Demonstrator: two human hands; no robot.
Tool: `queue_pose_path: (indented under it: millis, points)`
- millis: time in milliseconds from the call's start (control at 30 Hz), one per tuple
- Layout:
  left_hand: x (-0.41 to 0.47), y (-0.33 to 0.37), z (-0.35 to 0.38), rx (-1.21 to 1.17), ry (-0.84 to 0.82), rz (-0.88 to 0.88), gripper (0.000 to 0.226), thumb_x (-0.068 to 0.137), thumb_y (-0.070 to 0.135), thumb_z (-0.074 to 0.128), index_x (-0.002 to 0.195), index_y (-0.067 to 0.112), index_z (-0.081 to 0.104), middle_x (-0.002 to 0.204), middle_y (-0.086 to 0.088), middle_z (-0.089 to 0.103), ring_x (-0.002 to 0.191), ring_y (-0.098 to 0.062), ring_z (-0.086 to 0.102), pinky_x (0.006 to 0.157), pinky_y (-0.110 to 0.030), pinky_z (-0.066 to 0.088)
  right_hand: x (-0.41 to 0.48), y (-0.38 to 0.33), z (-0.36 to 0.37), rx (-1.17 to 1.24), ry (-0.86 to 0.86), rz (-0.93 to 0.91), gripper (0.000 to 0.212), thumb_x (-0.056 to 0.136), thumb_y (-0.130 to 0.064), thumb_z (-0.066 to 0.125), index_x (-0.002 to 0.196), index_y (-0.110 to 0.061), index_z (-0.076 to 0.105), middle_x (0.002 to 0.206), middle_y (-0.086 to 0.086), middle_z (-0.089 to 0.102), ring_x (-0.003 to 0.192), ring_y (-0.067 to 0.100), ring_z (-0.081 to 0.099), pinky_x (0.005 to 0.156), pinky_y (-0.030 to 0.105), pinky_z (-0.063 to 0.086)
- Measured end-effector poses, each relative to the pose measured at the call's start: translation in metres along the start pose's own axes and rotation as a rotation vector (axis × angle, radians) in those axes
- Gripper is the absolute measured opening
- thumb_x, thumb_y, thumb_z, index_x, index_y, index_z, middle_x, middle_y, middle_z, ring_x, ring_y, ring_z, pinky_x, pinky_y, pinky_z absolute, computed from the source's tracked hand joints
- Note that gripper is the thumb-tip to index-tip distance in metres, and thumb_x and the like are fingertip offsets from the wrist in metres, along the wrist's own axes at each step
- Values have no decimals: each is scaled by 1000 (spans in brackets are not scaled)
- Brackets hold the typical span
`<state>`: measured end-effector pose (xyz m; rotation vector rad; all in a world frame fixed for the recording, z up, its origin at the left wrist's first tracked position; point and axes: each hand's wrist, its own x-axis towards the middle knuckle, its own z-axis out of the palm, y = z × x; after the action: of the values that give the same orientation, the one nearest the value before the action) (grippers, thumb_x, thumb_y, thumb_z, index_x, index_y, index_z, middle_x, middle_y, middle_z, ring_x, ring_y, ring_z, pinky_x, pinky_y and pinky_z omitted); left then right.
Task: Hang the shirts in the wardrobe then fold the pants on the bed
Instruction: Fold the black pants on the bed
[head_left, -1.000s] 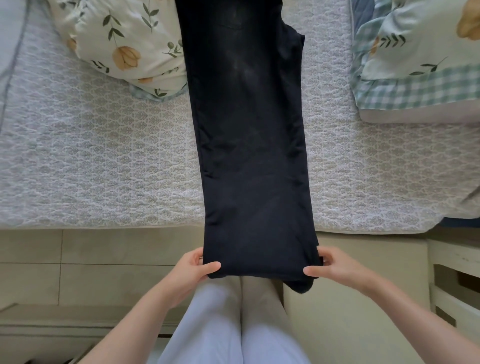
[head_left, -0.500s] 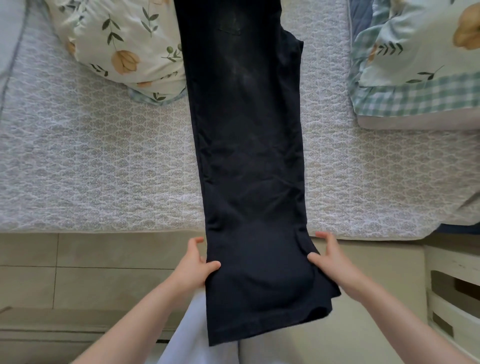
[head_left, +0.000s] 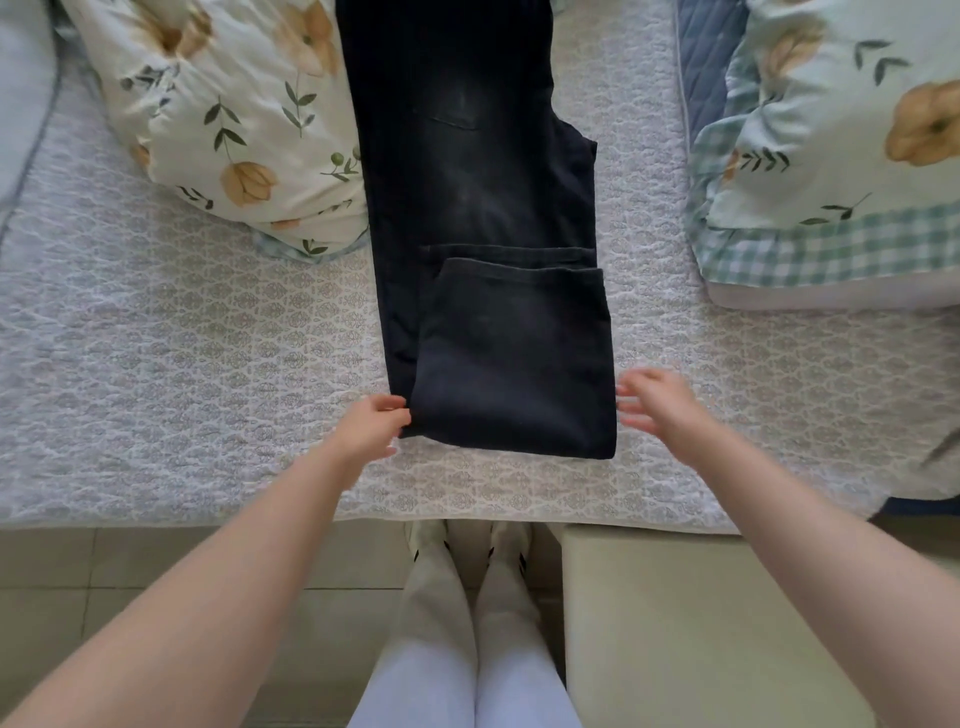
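head: pants (head_left: 483, 208) on bed (head_left: 182, 364), floral pillow (head_left: 223, 130) against left edge.

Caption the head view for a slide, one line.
Dark pants on the bed, hems folded up once; left hand at the fold's edge, right hand open beside it.

Bed (head_left: 182, 364) under pants (head_left: 483, 208), pillows (head_left: 234, 119).
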<state>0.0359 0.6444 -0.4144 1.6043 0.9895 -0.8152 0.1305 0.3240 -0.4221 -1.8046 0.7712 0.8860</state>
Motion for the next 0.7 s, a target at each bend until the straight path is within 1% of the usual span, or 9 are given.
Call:
queue_pose_path:
  millis: [67, 167, 233, 267, 367, 433, 500, 600, 700]
  points:
    - [-4, -5, 11, -56, 44, 28, 27, 99, 18, 49, 124, 17, 59, 125, -4, 61, 108, -16, 57, 88, -34, 46, -5, 11, 11, -77, -94, -1, 30, 97, -21, 55, 125, -10, 56, 114, 5, 65, 101, 19, 64, 81, 33, 53]
    - [-11, -1, 19, -130, 67, 78, 41, 94, 3, 39, 123, 21, 61, 120, 4, 60, 106, -12, 53, 89, -32, 37, -11, 20, 20, -62, -109, -19, 24, 95, -21, 58, 119, -16, 58, 112, 0, 66, 99, 15, 63, 74, 33, 52]
    - [-14, 2, 21, -163, 23, 97, 45, 88, -2, 40, 118, 24, 61, 110, 11, 60, 99, -4, 51, 90, -32, 32, -11, 25, 19, -104, -114, -4, 19, 94, -22, 60, 112, -19, 61, 111, 0, 67, 101, 18, 63, 83, 39, 50]
    - [-14, 4, 22, -170, -8, 103, 39, 89, 0, 42, 113, 24, 62, 108, 13, 60, 98, -2, 51, 90, -32, 31, -11, 27, 18, -132, -129, 7, 19, 93, -23, 60, 112, -19, 62, 111, 0, 68, 103, 19, 62, 86, 40, 48]
    - [-10, 6, 22, -117, -88, 121, 17, 94, 19, 57, 107, 23, 67, 109, 12, 68, 104, -5, 58, 87, -28, 36, -14, 28, 14, -211, -179, -11, 26, 94, -22, 60, 119, -19, 61, 114, -4, 66, 104, 14, 59, 78, 30, 46]
    - [-9, 1, 23, -27, -72, 140, 15, 94, 28, 62, 108, 23, 68, 105, 10, 70, 97, -6, 63, 78, -23, 44, -18, 26, 14, -250, -214, -59, 28, 94, -19, 59, 122, -21, 56, 116, -6, 63, 99, 7, 58, 70, 23, 44]
    - [-9, -7, 23, 12, -36, 146, 15, 94, 28, 64, 106, 20, 68, 100, 8, 71, 89, -8, 64, 72, -20, 46, -22, 28, 15, -273, -231, -111, 35, 94, -16, 58, 128, -23, 50, 119, -7, 61, 98, 2, 58, 68, 17, 43]
    - [-17, -21, 18, -6, -52, 152, 10, 92, 24, 66, 101, 22, 71, 94, 14, 73, 87, 2, 66, 76, -18, 49, -27, 37, 18, -229, -194, -162, 32, 95, -15, 59, 125, -17, 48, 116, -2, 66, 97, 5, 65, 69, 16, 48]
    - [-28, -32, 14, -3, -50, 183, 10, 90, 24, 69, 98, 26, 75, 94, 14, 76, 91, 1, 68, 76, -16, 47, -35, 45, 19, -120, -139, -192, 24, 95, -16, 60, 115, -18, 48, 101, -3, 73, 90, 6, 70, 73, 20, 51]
